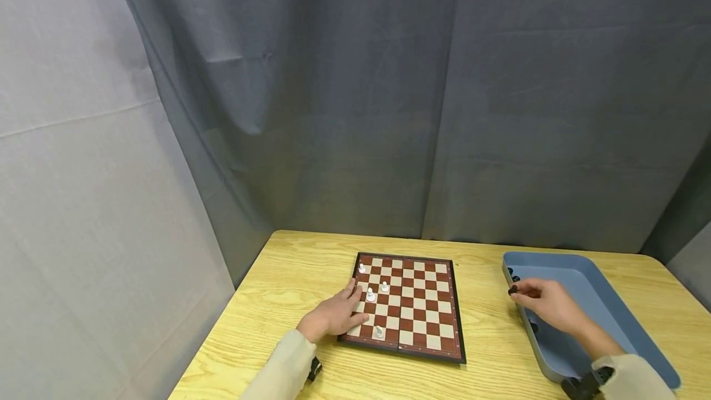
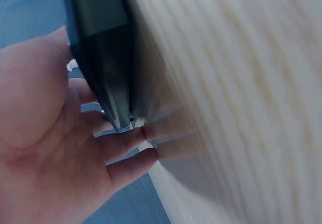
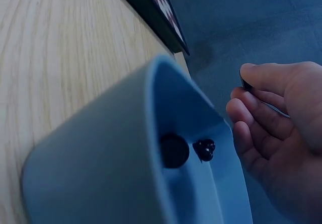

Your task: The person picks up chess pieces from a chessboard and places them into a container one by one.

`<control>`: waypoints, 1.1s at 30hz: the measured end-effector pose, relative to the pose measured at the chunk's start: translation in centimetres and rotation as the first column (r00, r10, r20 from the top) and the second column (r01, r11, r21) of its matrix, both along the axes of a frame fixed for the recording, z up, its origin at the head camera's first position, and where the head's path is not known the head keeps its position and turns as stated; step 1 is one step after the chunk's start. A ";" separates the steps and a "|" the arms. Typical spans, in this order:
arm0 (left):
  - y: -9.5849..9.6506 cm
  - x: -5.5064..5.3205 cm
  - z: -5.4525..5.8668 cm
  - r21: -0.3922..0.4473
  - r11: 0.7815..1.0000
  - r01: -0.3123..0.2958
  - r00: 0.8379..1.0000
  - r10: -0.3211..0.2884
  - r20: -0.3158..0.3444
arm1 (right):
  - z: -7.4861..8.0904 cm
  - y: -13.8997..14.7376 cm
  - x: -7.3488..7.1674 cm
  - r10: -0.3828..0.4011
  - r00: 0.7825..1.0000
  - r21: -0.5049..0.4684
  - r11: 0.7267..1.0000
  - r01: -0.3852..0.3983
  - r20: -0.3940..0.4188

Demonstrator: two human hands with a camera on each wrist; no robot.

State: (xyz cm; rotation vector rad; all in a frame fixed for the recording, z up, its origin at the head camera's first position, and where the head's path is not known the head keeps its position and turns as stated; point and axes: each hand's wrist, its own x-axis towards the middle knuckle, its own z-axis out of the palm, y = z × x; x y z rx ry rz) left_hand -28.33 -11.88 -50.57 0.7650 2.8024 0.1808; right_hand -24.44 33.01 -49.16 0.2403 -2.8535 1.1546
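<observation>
My left hand (image 1: 335, 313) rests on the left edge of a red-and-cream chessboard (image 1: 422, 312), its fingers spread and thumb over the corner squares. In the left wrist view, fingers reach past the board's dark side (image 2: 103, 58) to the wooden surface. Several white chess pieces stand on the board's left half, among them a knight (image 1: 379, 331) near the front and a pawn (image 1: 361, 268) at the back. My right hand (image 1: 550, 304), over the left wall of a blue tray (image 1: 566, 264), pinches a small black chess piece (image 3: 245, 81) between thumb and fingers, which mostly hide it.
More black chess pieces (image 3: 205, 149) lie inside the tray along its left wall. The light wooden table (image 1: 483, 320) shows between board and tray. Behind its far edge hangs a grey curtain (image 1: 355, 110), with a pale cloth (image 1: 100, 202) at the left.
</observation>
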 end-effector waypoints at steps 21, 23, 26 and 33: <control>0.0 0.0 -0.1 -0.021 1.000 -0.005 1.000 0.005 0.002 | -1.2 1.9 0.7 -0.040 0.999 0.030 0.999 0.039 0.034; 0.0 -0.1 -0.2 -0.021 1.000 -0.004 1.000 0.004 0.001 | -1.2 2.1 0.7 -0.051 0.998 0.025 0.998 0.050 0.043; 0.0 -0.1 -0.2 -0.025 1.000 -0.002 1.000 0.002 -0.002 | -1.1 2.3 0.9 -0.052 0.998 0.031 0.998 0.051 0.040; 0.0 -0.2 -0.3 -0.023 1.000 0.008 1.000 -0.007 0.004 | -1.0 3.3 1.4 -0.062 0.998 0.045 0.997 0.061 0.016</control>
